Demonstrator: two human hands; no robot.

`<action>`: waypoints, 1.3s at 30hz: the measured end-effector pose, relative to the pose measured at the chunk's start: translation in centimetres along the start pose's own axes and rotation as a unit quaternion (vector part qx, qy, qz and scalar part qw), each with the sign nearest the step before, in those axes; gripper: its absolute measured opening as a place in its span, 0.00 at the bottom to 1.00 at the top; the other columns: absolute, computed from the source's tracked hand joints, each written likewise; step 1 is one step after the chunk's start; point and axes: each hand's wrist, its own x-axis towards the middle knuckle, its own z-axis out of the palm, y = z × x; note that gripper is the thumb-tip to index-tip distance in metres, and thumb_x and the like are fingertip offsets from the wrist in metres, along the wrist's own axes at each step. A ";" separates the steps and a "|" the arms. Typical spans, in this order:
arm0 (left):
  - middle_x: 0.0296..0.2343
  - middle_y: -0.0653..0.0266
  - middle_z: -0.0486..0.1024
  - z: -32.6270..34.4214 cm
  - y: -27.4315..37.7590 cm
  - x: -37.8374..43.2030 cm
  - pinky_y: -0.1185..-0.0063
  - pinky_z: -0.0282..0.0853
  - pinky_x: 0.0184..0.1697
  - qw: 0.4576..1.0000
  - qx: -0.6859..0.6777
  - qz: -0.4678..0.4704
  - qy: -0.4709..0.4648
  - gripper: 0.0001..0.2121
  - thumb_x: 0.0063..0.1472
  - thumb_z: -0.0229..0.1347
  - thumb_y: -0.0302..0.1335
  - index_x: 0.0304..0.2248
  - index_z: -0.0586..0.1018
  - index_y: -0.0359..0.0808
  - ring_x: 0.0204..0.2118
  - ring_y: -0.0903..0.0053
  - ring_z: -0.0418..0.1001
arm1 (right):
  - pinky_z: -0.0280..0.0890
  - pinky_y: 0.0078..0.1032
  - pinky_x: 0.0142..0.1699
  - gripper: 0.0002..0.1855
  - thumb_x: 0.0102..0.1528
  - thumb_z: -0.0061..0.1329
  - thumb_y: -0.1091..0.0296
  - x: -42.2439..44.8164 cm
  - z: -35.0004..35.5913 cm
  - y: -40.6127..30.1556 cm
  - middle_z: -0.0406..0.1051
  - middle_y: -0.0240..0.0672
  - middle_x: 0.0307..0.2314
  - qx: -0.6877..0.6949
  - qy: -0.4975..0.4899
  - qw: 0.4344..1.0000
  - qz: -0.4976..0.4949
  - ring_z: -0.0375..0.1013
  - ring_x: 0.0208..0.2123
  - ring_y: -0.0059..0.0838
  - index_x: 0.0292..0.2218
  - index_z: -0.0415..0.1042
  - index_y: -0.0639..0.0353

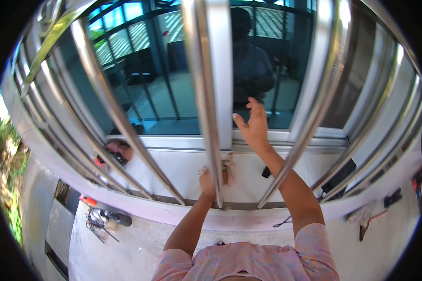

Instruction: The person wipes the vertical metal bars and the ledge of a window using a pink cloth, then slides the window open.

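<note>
My left hand (207, 181) is low on the white sill (179, 165), behind a metal bar (207, 116), its fingers closed around part of a crumpled patterned cloth (228, 170). The bar hides some of the cloth and hand. My right hand (256, 128) is raised between two bars, fingers spread and nothing in it, in front of the dark glass pane (253, 77) of a sliding window. That forearm passes behind another bar (304, 133). A small black object (266, 172) lies on the sill beside my right forearm.
Several upright metal bars curve across the window. A brownish bundle with a black item (119, 152) sits at the sill's left. A dark flat object (339, 175) is at right. Below left, a folded tripod-like object (100, 219) and an orange item (88, 200) lie on the concrete floor (126, 253).
</note>
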 end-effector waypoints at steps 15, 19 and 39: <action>0.33 0.61 0.69 -2.5 2.3 0.4 0.74 0.69 0.27 0.998 -0.032 0.050 0.035 0.16 0.47 0.51 0.33 0.37 0.69 0.37 0.29 0.67 0.71 | 0.53 0.36 0.46 0.35 0.47 0.47 0.55 3.8 4.0 -2.2 0.52 0.57 0.43 -0.230 -0.029 0.961 -0.152 0.57 0.41 0.47 0.51 0.49 0.59; 0.31 0.62 0.69 -2.5 2.3 0.7 0.73 0.69 0.24 0.995 -0.048 0.055 0.075 0.11 0.48 0.49 0.29 0.33 0.71 0.36 0.26 0.67 0.71 | 0.54 0.34 0.47 0.35 0.47 0.46 0.52 4.0 3.2 -3.1 0.53 0.54 0.43 -0.377 -0.007 0.905 -0.196 0.58 0.40 0.45 0.51 0.50 0.58; 0.30 0.59 0.68 -3.5 2.0 0.6 0.74 0.66 0.26 0.995 0.017 0.062 0.074 0.16 0.47 0.48 0.27 0.38 0.68 0.31 0.25 0.68 0.70 | 0.56 0.37 0.48 0.37 0.39 0.56 0.61 3.8 -0.4 1.2 0.53 0.46 0.47 -0.170 0.098 0.971 -0.135 0.58 0.44 0.41 0.48 0.54 0.65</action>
